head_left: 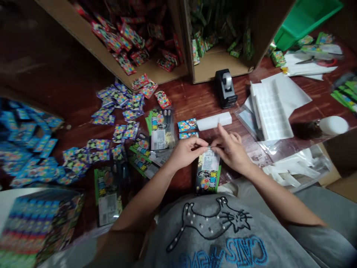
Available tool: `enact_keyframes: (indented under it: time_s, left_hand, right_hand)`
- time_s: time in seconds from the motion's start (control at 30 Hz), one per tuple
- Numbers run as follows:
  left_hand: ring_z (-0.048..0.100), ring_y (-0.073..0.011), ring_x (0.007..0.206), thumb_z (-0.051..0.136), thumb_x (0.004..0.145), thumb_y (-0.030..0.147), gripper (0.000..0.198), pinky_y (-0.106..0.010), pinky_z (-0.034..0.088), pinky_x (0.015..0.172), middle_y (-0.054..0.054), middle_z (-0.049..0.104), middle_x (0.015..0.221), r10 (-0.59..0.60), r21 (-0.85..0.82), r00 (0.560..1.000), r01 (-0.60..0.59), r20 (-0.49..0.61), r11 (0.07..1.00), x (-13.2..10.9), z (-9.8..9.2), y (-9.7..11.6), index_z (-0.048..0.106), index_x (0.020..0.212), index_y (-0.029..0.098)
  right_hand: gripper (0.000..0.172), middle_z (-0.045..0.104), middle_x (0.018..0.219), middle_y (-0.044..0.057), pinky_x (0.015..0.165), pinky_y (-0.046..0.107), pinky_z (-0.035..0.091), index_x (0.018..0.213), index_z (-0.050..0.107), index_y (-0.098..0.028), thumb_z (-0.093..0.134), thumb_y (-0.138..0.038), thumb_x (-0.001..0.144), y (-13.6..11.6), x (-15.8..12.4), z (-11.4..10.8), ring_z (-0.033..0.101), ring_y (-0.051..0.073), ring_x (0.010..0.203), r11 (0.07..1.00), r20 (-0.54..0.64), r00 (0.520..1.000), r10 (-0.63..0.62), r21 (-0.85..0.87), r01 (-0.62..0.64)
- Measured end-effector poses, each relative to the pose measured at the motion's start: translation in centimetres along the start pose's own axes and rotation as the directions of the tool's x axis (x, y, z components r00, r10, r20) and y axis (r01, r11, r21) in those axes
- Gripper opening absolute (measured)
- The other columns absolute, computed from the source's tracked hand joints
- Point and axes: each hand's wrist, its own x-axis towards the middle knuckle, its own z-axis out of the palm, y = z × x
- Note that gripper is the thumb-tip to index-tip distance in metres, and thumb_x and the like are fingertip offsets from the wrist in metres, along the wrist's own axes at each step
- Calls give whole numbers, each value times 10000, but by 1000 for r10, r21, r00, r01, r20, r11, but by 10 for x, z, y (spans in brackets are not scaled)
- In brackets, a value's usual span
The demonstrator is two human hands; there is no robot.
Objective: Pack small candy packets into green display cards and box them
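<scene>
Reddish-brown table [189,100] shows beyond the left hand [186,152] and right hand [232,150], whose thumbs and forefingers pinch together on the far edge of a packet [208,168], which stretches from the fingertips toward the grey shirt [209,232], black with green edging, pale label and bright round picture.

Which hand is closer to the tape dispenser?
Right. The right hand is almost straight below the black tape dispenser in view; the left hand is farther off, to its lower left.
</scene>
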Motion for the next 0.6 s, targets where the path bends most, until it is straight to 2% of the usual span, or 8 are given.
enact_keyframes:
  time_s: [0.13, 0.2, 0.23, 0.3, 0.37, 0.43, 0.5, 0.6]
  left_hand:
    - [763, -186, 914, 868, 767, 351, 298, -364, 618, 863, -85, 796, 1023, -29, -121, 997, 37, 65, 992, 2, -2, -2, 646, 874, 183]
    - [762, -183, 899, 877, 757, 341, 340, -345, 617, 831, -71, 796, 1000, -62, -106, 997, 67, 48, 992, 5, -12, 0, 586, 851, 194]
    - [759, -179, 883, 874, 764, 343, 347, -331, 615, 811, -59, 792, 978, -62, -87, 998, 60, -14, 994, 6, -19, 1, 574, 863, 199]
    - [756, -177, 883, 858, 794, 371, 359, -309, 612, 793, -44, 777, 981, -20, -54, 974, 8, -226, 998, 6, -34, 4, 599, 985, 210]
    - [759, -188, 960, 832, 831, 406, 490, -312, 619, 831, -52, 761, 1084, 36, -51, 904, -64, -425, 997, 2, -45, 5, 596, 1228, 242]
    - [745, -206, 1101, 790, 876, 418, 658, -338, 622, 916, -70, 729, 1252, 65, -70, 859, -117, -507, 991, -8, -46, 3, 499, 1456, 309]
    - [709, -225, 1222, 767, 895, 417, 727, -370, 612, 994, -71, 680, 1401, 68, -99, 859, -136, -507, 986, -24, -37, -3, 437, 1542, 366]
    - [729, -233, 1171, 776, 890, 433, 555, -378, 624, 979, -67, 711, 1353, 25, -106, 900, -79, -435, 991, -49, -15, -16, 581, 1399, 332]
  right_hand:
    - [929, 784, 1256, 70, 1166, 669, 367, 1739, -6, -368, 619, -327, 1052, 6, -8, 10, 673, 326, 1203, 994, 12, 999, 32, 100, -33]
    - [951, 655, 1492, 133, 1186, 649, 417, 1742, 44, -349, 666, -395, 1024, 10, -12, 9, 602, 353, 1365, 980, -46, 997, 69, 191, -60]
    - [959, 558, 1592, 150, 1189, 630, 445, 1739, 77, -351, 690, -427, 1005, 11, -15, 7, 557, 360, 1428, 966, -111, 988, 109, 247, -79]
    - [933, 424, 1673, 153, 1166, 599, 505, 1719, 124, -383, 702, -458, 991, 13, -21, 3, 532, 348, 1457, 925, -278, 934, 225, 362, -115]
    - [880, 432, 1629, 148, 1117, 577, 557, 1698, 141, -417, 680, -462, 1003, 12, -26, 1, 588, 315, 1384, 884, -388, 860, 331, 447, -139]
    - [870, 468, 1562, 147, 1075, 546, 592, 1684, 152, -426, 687, -464, 998, 10, -28, 4, 637, 289, 1293, 855, -404, 830, 385, 494, -156]
    - [904, 512, 1492, 144, 1021, 504, 625, 1678, 135, -423, 709, -477, 981, 7, -26, 9, 656, 279, 1238, 840, -395, 826, 401, 519, -159]
    - [927, 587, 1361, 122, 951, 461, 653, 1683, 67, -417, 684, -486, 995, 5, -18, 13, 679, 270, 1171, 825, -408, 816, 409, 547, -140]
